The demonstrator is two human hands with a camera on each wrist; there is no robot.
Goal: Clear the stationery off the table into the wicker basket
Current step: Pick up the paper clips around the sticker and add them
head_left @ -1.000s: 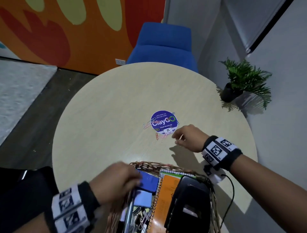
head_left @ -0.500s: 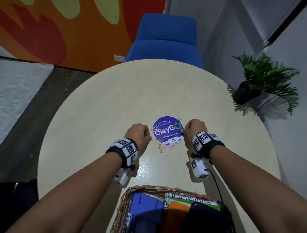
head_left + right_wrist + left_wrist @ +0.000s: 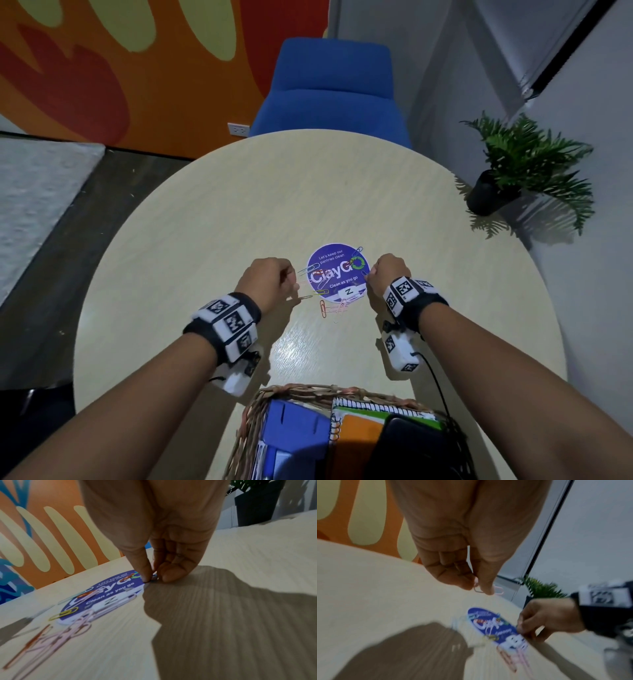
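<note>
- Left hand [image 3: 462, 566]: thumb and fingers pinch a pink paper clip [image 3: 496, 588], lifted above the table [image 3: 239, 212].
- Right hand [image 3: 159, 547]: fingertips pinch a small clip at the sticker [image 3: 337, 272] edge.
- Loose clips [image 3: 334, 308]: scattered on and beside the sticker.
- Basket [image 3: 308, 390]: near table edge, holding notebooks.

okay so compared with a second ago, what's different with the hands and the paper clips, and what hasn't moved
The left hand left the wicker basket, reached forward to the scattered paper clips, and now pinches a pink paper clip. The right hand shifted slightly to the round sticker, its edge, fingertips pinching something small there. The basket and the clips on the table stayed put.
</note>
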